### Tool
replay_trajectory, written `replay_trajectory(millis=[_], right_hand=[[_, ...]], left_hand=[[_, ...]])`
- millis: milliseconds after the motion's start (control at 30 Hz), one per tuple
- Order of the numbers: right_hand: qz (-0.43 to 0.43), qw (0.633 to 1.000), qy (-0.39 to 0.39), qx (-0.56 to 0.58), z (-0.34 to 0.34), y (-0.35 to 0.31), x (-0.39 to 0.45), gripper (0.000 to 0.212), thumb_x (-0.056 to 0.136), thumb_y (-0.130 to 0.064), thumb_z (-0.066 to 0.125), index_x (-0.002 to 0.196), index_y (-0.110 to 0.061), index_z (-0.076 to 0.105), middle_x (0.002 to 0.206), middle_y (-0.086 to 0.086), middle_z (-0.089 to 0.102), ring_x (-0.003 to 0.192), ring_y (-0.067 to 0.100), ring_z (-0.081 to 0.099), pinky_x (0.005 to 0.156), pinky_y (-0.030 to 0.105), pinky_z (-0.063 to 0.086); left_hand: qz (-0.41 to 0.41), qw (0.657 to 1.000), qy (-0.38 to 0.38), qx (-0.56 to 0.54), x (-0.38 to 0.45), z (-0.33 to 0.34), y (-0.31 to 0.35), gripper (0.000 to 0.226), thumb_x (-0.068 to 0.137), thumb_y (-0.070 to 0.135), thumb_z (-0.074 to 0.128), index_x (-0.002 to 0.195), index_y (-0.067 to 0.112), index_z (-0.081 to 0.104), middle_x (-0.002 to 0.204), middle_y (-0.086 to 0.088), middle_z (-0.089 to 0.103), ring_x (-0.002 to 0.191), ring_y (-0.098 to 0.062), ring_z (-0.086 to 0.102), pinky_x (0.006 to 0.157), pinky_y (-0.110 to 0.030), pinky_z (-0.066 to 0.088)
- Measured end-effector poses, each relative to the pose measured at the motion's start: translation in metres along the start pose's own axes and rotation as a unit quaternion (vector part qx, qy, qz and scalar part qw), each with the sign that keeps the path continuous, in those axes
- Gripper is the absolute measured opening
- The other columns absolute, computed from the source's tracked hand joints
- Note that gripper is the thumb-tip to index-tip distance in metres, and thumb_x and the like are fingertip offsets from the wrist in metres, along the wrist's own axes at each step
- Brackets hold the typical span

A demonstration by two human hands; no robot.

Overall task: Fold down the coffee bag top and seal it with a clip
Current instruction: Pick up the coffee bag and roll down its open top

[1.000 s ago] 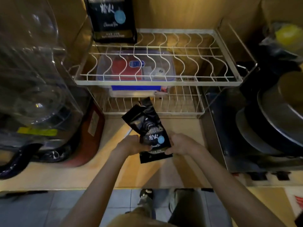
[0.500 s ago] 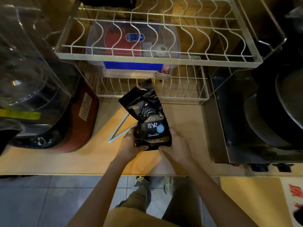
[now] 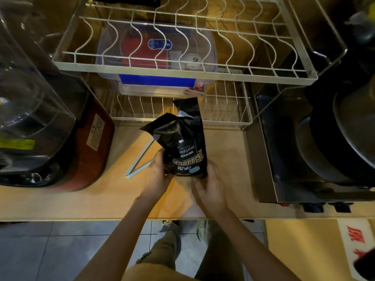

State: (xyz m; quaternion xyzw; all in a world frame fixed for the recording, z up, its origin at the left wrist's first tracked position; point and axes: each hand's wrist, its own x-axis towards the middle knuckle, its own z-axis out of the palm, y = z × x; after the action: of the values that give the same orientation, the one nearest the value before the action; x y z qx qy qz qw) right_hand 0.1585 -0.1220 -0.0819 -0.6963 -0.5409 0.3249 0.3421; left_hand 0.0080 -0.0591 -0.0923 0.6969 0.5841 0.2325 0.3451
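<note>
moved: coffee bag [image 3: 182, 147] now upright on counter [image 3: 225, 155].
hands: left hand [image 3: 156, 179], right hand [image 3: 209, 189] both clasp its base.
handling: likely light, crinkly foil; pinch floppy top.

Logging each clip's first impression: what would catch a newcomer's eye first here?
The black glossy coffee bag stands mid-frame on the wooden counter, its top crumpled and unfolded, the left hand and right hand gripping its base. Just left of it, a pale blue plastic clip lies open in a V. A white wire dish rack spans the space above.
</note>
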Motion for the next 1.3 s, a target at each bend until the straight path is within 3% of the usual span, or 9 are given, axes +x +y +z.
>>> replay_trajectory(millis=[200, 433, 600, 667, 767, 900, 1000, 1133, 1300], right_hand=[[0.033, 0.999, 0.001, 0.029, 0.002, 0.009, 0.008, 0.058, 0.082, 0.0, 0.057, 0.135, -0.013, 0.038, 0.133, 0.007, 0.051, 0.122, 0.016, 0.047, 0.103, 0.04, 0.042], [0.048, 0.998, 0.011, 0.03, 0.006, 0.015, 0.009, 0.054, 0.087, -0.015, 0.057, 0.137, -0.021, 0.036, 0.132, 0.005, 0.055, 0.118, 0.016, 0.052, 0.099, 0.037, 0.046], [0.051, 0.998, 0.015, 0.043, 0.005, 0.018, 0.011, 0.059, 0.084, -0.006, 0.056, 0.137, -0.022, 0.036, 0.129, 0.005, 0.057, 0.115, 0.014, 0.054, 0.094, 0.021, 0.043], [0.056, 0.996, 0.021, 0.06, 0.005, 0.017, 0.011, 0.061, 0.083, -0.002, 0.056, 0.137, -0.023, 0.036, 0.13, 0.004, 0.057, 0.116, 0.013, 0.053, 0.097, 0.024, 0.044], [0.046, 0.997, 0.039, 0.045, 0.008, 0.017, 0.009, 0.06, 0.083, 0.001, 0.052, 0.138, -0.019, 0.036, 0.128, 0.009, 0.058, 0.111, 0.02, 0.056, 0.095, 0.028, 0.046], [0.052, 0.995, 0.059, 0.067, 0.014, 0.016, 0.007, 0.053, 0.087, 0.0, 0.045, 0.137, -0.016, 0.036, 0.13, 0.011, 0.056, 0.112, 0.023, 0.055, 0.097, 0.032, 0.045], [0.072, 0.989, 0.099, 0.088, 0.023, 0.015, 0.004, 0.046, 0.089, -0.002, 0.045, 0.134, -0.013, 0.041, 0.13, 0.007, 0.055, 0.113, 0.011, 0.05, 0.093, 0.004, 0.033], [0.117, 0.973, 0.169, 0.108, 0.039, 0.013, 0.002, 0.04, 0.087, 0.0, 0.05, 0.126, -0.007, 0.049, 0.118, 0.008, 0.061, 0.101, 0.011, 0.054, 0.077, -0.008, 0.031], [0.175, 0.95, 0.219, 0.138, 0.047, 0.016, 0.004, 0.027, 0.083, -0.004, 0.058, 0.109, -0.01, 0.054, 0.107, 0.002, 0.064, 0.087, 0.01, 0.058, 0.071, 0.007, 0.042]], left_hand=[[-0.017, 0.999, -0.032, 0.004, 0.008, 0.003, 0.008, 0.062, 0.072, -0.004, 0.064, 0.126, 0.003, 0.034, 0.113, -0.024, 0.059, 0.099, -0.039, 0.058, 0.071, -0.029, 0.04], [-0.128, 0.982, -0.1, 0.095, 0.012, -0.036, 0.046, 0.064, 0.077, 0.022, 0.067, 0.13, 0.005, 0.037, 0.13, -0.02, 0.051, 0.117, -0.035, 0.049, 0.088, -0.04, 0.044], [0.098, 0.984, 0.102, 0.104, 0.03, -0.081, 0.105, 0.038, 0.079, 0.025, 0.063, 0.114, 0.013, 0.054, 0.111, -0.012, 0.062, 0.102, -0.027, 0.057, 0.081, -0.037, 0.047], [0.168, 0.974, 0.09, 0.122, 0.048, -0.081, 0.121, 0.049, 0.08, 0.026, 0.061, 0.124, 0.011, 0.046, 0.126, -0.013, 0.052, 0.118, -0.026, 0.046, 0.097, -0.035, 0.037], [0.126, 0.98, 0.034, 0.151, 0.074, -0.069, 0.128, 0.063, 0.083, 0.033, 0.058, 0.135, 0.009, 0.031, 0.142, -0.013, 0.038, 0.132, -0.026, 0.031, 0.11, -0.038, 0.024], [0.128, 0.968, 0.054, 0.211, 0.091, -0.057, 0.136, 0.062, 0.081, 0.031, 0.059, 0.132, 0.008, 0.033, 0.131, -0.018, 0.047, 0.121, -0.034, 0.042, 0.101, -0.047, 0.035], [0.11, 0.969, 0.076, 0.206, 0.093, -0.055, 0.14, 0.051, 0.081, 0.023, 0.06, 0.123, 0.003, 0.039, 0.12, -0.023, 0.052, 0.112, -0.038, 0.049, 0.096, -0.049, 0.04], [0.113, 0.977, 0.065, 0.171, 0.091, -0.055, 0.135, 0.052, 0.08, 0.017, 0.062, 0.125, 0.006, 0.039, 0.126, -0.02, 0.048, 0.115, -0.035, 0.046, 0.098, -0.047, 0.039], [0.143, 0.978, 0.049, 0.142, 0.073, -0.058, 0.124, 0.028, 0.081, 0.017, 0.061, 0.108, 0.009, 0.058, 0.108, -0.014, 0.062, 0.096, -0.028, 0.057, 0.08, -0.036, 0.047]])
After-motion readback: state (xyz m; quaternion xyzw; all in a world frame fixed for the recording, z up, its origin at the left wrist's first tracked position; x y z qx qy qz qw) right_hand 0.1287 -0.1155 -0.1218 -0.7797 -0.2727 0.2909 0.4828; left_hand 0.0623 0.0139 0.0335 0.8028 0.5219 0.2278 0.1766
